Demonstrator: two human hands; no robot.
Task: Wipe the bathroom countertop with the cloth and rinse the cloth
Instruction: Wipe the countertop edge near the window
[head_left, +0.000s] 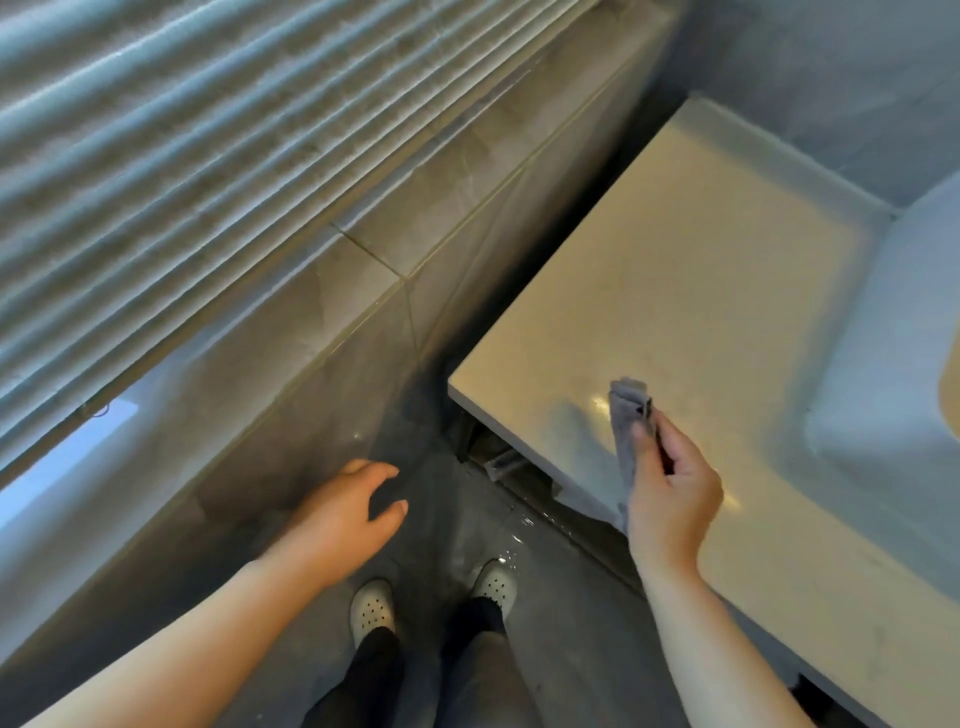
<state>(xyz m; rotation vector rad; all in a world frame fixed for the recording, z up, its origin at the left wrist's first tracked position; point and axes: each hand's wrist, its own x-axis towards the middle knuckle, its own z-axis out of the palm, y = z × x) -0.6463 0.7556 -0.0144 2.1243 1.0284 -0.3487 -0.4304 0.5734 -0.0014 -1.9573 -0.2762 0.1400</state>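
1 slatted blind (182, 156) at far left, tiled ledge (311, 322) beneath it, left hand (345, 512) over the floor (561, 613), fingers (384, 470) loosely spread and holding nothing, 2 white shoes (371, 608) below, right hand (672, 493) pinching a grey cloth (626, 415) above the near edge of the pale countertop (701, 291), sink (893, 364) at far right.

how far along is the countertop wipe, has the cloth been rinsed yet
Early or mid-wipe, it seems. Done: nothing certain; the countertop shows only a faint sheen near its front corner. In hand: the right hand pinches the grey cloth, apparently lifted just over that corner; the left hand hangs open above the floor. Left: wiping the surface, then rinsing at the sink, where no water shows.
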